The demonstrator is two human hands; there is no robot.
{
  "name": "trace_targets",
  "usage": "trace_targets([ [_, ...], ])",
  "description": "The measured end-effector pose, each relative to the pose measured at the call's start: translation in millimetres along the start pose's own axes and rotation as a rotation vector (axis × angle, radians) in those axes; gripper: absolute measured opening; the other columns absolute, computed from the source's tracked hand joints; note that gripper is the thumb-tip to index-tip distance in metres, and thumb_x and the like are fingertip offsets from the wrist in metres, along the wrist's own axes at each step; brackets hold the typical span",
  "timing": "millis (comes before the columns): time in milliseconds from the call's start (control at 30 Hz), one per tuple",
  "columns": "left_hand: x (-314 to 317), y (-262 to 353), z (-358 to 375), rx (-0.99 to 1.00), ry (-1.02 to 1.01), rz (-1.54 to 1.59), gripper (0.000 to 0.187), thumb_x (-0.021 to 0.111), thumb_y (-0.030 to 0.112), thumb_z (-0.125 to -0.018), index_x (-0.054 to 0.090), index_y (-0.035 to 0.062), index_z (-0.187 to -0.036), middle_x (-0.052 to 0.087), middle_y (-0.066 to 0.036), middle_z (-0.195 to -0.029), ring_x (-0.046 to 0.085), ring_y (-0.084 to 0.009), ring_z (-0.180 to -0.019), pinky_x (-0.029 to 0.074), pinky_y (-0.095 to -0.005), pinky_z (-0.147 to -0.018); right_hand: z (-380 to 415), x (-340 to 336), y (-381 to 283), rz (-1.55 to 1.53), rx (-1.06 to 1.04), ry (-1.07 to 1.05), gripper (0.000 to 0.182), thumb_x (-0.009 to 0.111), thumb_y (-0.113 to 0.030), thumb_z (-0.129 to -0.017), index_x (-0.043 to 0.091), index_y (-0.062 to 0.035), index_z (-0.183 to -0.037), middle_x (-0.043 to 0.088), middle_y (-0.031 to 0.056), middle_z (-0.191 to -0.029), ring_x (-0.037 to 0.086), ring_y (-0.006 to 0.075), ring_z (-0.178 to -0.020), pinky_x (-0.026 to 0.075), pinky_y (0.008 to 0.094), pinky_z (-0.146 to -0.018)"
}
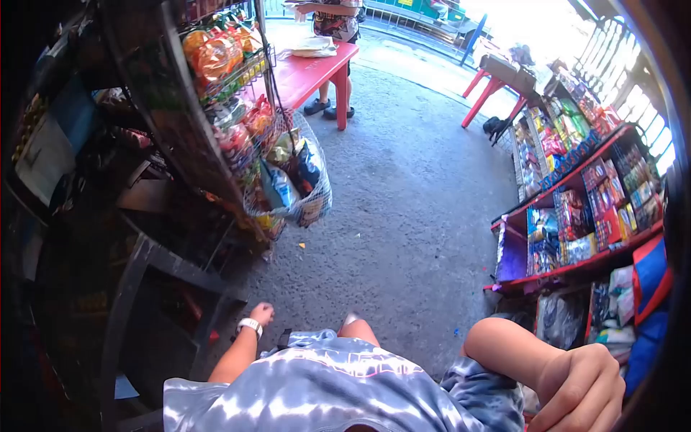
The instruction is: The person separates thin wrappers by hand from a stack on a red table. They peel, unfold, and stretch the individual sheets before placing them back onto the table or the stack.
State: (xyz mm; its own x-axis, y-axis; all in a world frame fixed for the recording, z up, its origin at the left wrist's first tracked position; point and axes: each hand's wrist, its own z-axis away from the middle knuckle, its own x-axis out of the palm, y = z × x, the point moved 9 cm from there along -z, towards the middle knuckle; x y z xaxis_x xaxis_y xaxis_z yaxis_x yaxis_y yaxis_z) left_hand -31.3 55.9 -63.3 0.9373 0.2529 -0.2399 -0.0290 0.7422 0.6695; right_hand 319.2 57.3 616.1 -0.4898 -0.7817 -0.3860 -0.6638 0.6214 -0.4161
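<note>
My left hand (pixel 263 314), with a white watch (pixel 250 326) on its wrist, hangs low beside a dark plastic chair (pixel 137 288). Its fingers are curled in and nothing shows in them. Close to the camera at the lower right is my right hand (pixel 586 389), the arm bent at the elbow. Its fingers are folded downward, and the palm is hidden, so I cannot make out what it holds, if anything. Behind it stands a red-edged shelf (pixel 568 273) of small packets. A tie-dye shirt (pixel 324 389) covers my body.
On the left, a rack of snack bags (pixel 219 57) and a wire basket (pixel 311 209) stick out over the grey floor (pixel 389 216). A person (pixel 337 21) stands by a red table (pixel 302 72). Another red-legged table (pixel 493 83) is at the far right.
</note>
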Motion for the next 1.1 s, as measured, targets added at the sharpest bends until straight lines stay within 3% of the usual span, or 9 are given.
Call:
trace_targets([
  [100,61,86,-42,0.052,-0.025,0.131,0.026,0.049,0.016,-0.08,0.051,0.0032,-0.102,0.059,-0.007,-0.081,0.058,-0.0146,-0.066,0.045,-0.0272,-0.055,-12,-59,85,0.08,0.208,-0.085,0.013,0.059,-0.006,-0.072,0.053,-0.0143,-0.081,0.051,-0.0035,-0.056,0.04,0.0062,-0.042,0.037,0.0165,-0.045],
  [267,111,218,-81,0.274,-0.048,-0.036,0.028,0.049,0.016,-0.081,0.048,0.0024,-0.106,0.058,-0.01,-0.092,0.058,-0.0149,-0.077,0.047,-0.0256,-0.066,0,-164,164,-0.135,0.256,-0.257,0.032,0.061,-0.004,-0.068,0.05,-0.0209,-0.093,0.049,-0.0023,-0.056,0.037,0.0067,-0.04,0.035,0.019,-0.041],
  [500,182,367,-66,0.402,-0.21,-0.205,0.033,0.052,0.02,-0.081,0.048,0.0012,-0.107,0.058,-0.011,-0.093,0.057,-0.0176,-0.085,0.045,-0.0288,-0.075,1,-287,258,-0.213,0.005,-0.102,0.035,0.06,-0.007,-0.074,0.044,-0.0197,-0.102,0.05,-0.0007,-0.056,0.036,0.0065,-0.039,0.033,0.0186,-0.038],
  [633,165,451,-71,0.495,-0.016,-0.317,0.032,0.052,0.02,-0.079,0.05,0.0029,-0.106,0.058,-0.011,-0.092,0.057,-0.0204,-0.084,0.044,-0.0291,-0.073,17,-331,322,-0.297,-0.1,-0.02,0.033,0.06,-0.009,-0.075,0.043,-0.0177,-0.101,0.051,0.0001,-0.057,0.038,0.0066,-0.04,0.034,0.0183,-0.039],
  [700,152,470,-88,0.489,0.051,-0.193,0.033,0.051,0.023,-0.078,0.05,0.0032,-0.104,0.059,-0.013,-0.089,0.057,-0.0261,-0.082,0.044,-0.034,-0.071,30,-339,354,-0.274,-0.195,-0.239,0.032,0.06,-0.016,-0.075,0.042,-0.0179,-0.102,0.051,0.0004,-0.059,0.041,0.0087,-0.041,0.035,0.0186,-0.039],
  [767,141,490,-113,0.44,0.086,-0.207,0.033,0.051,0.023,-0.078,0.05,0.0043,-0.105,0.058,-0.012,-0.089,0.056,-0.0259,-0.084,0.043,-0.0337,-0.071,42,-344,400,-0.22,-0.081,-0.475,0.033,0.06,-0.018,-0.076,0.042,-0.0186,-0.104,0.053,0.0008,-0.063,0.043,0.0103,-0.043,0.037,0.0188,-0.041],
  [867,126,535,-161,0.542,0.14,-0.29,0.033,0.051,0.025,-0.078,0.05,0.0052,-0.105,0.058,-0.011,-0.089,0.056,-0.0245,-0.085,0.043,-0.0326,-0.073,58,-359,508,-0.261,0.168,-0.879,0.013,0.059,-0.009,-0.074,0.057,-0.0029,-0.084,0.057,0.0068,-0.073,0.057,0.0199,-0.062,0.046,0.03,-0.059],
  [1033,89,639,-237,0.563,0.239,-0.154,0.031,0.053,0.015,-0.077,0.048,0.0065,-0.106,0.059,-0.012,-0.086,0.057,-0.0258,-0.081,0.045,-0.0341,-0.07,86,-384,745,0.066,0.771,-0.656,0.026,0.061,-0.012,-0.075,0.054,-0.0046,-0.099,0.06,0.008,-0.078,0.058,0.0198,-0.066,0.046,0.0294,-0.062],
  [1100,77,680,-261,0.531,0.194,-0.014,0.035,0.053,0.009,-0.075,0.046,0.0079,-0.109,0.058,-0.011,-0.09,0.056,-0.0265,-0.086,0.044,-0.0347,-0.072,90,-393,820,0.082,0.818,-0.649,0.027,0.059,-0.011,-0.077,0.053,-0.0073,-0.103,0.059,0.0075,-0.078,0.058,0.0168,-0.069,0.046,0.0292,-0.065],
])
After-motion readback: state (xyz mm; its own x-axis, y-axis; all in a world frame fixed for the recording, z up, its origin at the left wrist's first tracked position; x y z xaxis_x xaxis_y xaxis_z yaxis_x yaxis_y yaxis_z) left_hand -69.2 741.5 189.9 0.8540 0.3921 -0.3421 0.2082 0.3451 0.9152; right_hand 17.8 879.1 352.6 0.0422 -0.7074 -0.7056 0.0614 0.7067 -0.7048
